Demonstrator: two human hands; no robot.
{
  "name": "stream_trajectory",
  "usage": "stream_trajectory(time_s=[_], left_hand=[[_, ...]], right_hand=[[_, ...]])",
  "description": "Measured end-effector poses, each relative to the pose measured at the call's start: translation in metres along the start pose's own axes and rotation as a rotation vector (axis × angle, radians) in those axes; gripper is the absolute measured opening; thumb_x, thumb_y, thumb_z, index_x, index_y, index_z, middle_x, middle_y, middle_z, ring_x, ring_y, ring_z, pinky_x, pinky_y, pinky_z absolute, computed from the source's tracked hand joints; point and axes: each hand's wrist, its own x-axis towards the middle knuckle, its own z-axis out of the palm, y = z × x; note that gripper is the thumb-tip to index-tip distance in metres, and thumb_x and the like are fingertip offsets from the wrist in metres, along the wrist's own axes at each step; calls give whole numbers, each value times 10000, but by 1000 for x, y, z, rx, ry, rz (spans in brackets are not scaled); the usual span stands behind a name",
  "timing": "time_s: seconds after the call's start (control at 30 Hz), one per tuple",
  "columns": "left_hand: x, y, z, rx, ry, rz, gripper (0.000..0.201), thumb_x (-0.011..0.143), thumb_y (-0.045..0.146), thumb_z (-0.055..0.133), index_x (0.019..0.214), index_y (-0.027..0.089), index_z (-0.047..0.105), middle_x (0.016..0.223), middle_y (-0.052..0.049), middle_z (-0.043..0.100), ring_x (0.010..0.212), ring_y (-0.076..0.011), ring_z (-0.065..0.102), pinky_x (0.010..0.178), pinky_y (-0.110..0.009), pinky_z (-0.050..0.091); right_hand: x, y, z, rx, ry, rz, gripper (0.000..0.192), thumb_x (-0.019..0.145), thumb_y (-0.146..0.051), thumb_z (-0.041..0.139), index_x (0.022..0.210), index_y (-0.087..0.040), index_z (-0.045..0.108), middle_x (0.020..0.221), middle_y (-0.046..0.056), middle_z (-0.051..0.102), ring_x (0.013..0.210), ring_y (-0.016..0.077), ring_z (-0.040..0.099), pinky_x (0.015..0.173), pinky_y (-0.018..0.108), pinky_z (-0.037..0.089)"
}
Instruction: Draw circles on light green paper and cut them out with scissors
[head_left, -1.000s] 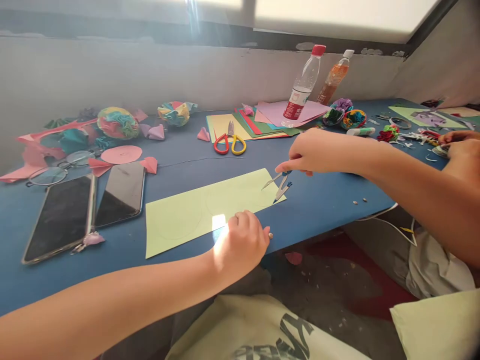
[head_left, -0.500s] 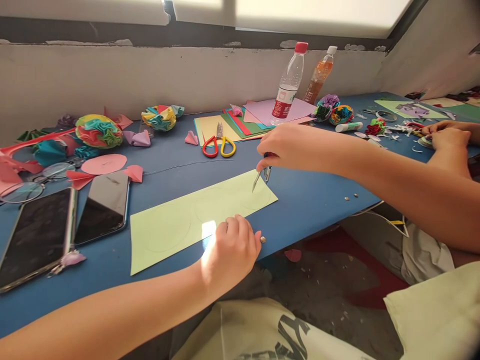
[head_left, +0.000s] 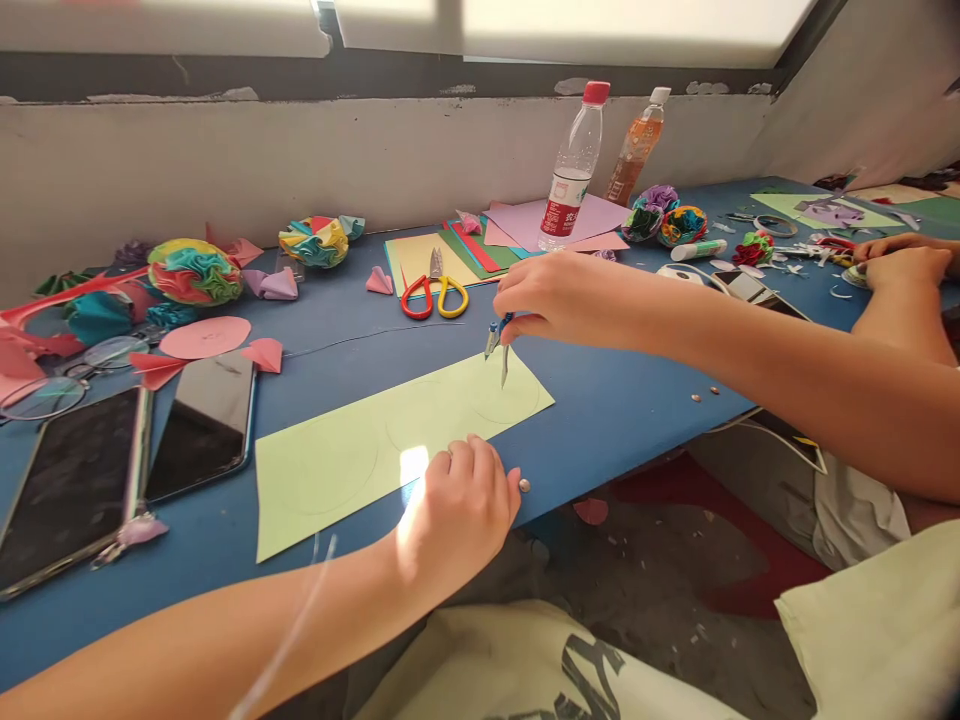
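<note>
A strip of pale green paper point(head_left: 322, 470) lies on the blue table, with faint pencilled circles and arcs on it. Over its right end, my right hand point(head_left: 536, 295) pinches the top of a drawing compass point(head_left: 504, 365), whose two legs point down at the paper. My left hand point(head_left: 465, 500) is at the strip's near edge, fingers curled and pressing it down by the table's front edge. Beside its thumb sits a small shiny stud point(head_left: 524, 485). Behind the paper lie scissors point(head_left: 435, 290) with one red and one yellow handle.
Two phones point(head_left: 206, 425), glasses point(head_left: 45, 397) and pink paper pieces point(head_left: 206, 337) lie at left. Paper flowers point(head_left: 196, 270) and coloured sheets point(head_left: 405, 262) line the back. Two bottles point(head_left: 570, 190) stand behind. At far right, another person's hands point(head_left: 900, 260) are over paper scraps.
My right hand has shifted slightly left, and the compass has turned, its second leg now left of the other. My left hand keeps its place on the paper. The view has shifted a little.
</note>
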Motion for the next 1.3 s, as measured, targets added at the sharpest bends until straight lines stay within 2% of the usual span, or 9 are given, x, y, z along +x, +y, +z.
stream_trajectory(time_s=[0.17, 0.3, 0.4, 0.47, 0.57, 0.7, 0.83, 0.97, 1.3], left_hand=[[3, 0, -5, -49, -52, -24, 289, 846, 219, 469, 651, 103, 648, 619, -97, 610, 526, -189, 540, 426, -297, 332], [9, -18, -2, -269, -177, -65, 307, 855, 200, 421, 603, 149, 590, 572, -54, 552, 515, -172, 518, 434, -292, 342], [15, -41, 14, -429, -199, -64, 306, 885, 226, 364, 852, 120, 649, 936, -139, 657, 817, -225, 613, 614, -327, 458], [18, -55, 29, -456, -221, -52, 382, 895, 275, 360, 1158, 90, 566, 1282, -182, 529, 1141, -288, 516, 856, -429, 437], [18, -71, 46, -512, -371, -102, 526, 918, 370, 323, 1355, 83, 384, 1443, -171, 351, 1311, -284, 356, 1013, -474, 323], [12, -78, 49, -610, -496, -120, 568, 945, 447, 207, 1442, 173, 233, 1506, -86, 227, 1383, -236, 222, 1102, -457, 187], [11, -78, 47, -647, -475, -142, 532, 951, 411, 210, 1433, 190, 256, 1498, -83, 265, 1371, -238, 251, 1093, -467, 193], [14, -84, 51, -647, -369, -177, 392, 944, 268, 248, 1197, 209, 543, 1249, -69, 578, 1164, -195, 506, 986, -400, 349], [13, -93, 55, -519, -187, -112, 332, 859, 165, 357, 1043, 132, 630, 1026, -104, 668, 970, -204, 589, 834, -328, 479]], right_hand=[[-1, 5, 1, 8, 38, -51, 180, 831, -243, 620, 675, -158, 594, 684, -39, 548, 704, 101, 563, 580, 211, 366], [-23, 23, 19, 72, 295, -31, 134, 853, -275, 589, 787, -186, 663, 774, -7, 645, 792, 144, 600, 638, 250, 430], [-40, 34, 59, 115, 639, 233, 217, 867, -350, 558, 870, -176, 689, 852, 38, 694, 850, 166, 615, 742, 277, 459], [-44, 35, 92, 138, 760, 459, 245, 879, -344, 539, 853, -156, 694, 852, 58, 704, 818, 172, 628, 741, 283, 457], [-38, 32, 130, 134, 527, 604, 255, 884, -330, 534, 810, -152, 700, 798, 73, 704, 778, 200, 636, 683, 296, 432], [-16, 20, 129, 42, 200, 582, 330, 907, -299, 481, 773, -87, 694, 770, 155, 692, 795, 266, 627, 770, 385, 394], [17, -9, 107, 80, 356, 471, 391, 950, -270, 349, 1147, -40, 596, 1055, 213, 649, 990, 301, 576, 895, 452, 344], [63, -36, 109, 433, 335, 245, 424, 895, -115, 332, 1290, -107, 488, 1225, 146, 582, 1125, 242, 525, 917, 380, 396], [80, -14, 154, 836, 345, 49, 603, 743, 7, 363, 1328, -114, 437, 1397, 138, 424, 1311, 222, 370, 1074, 433, 310]])
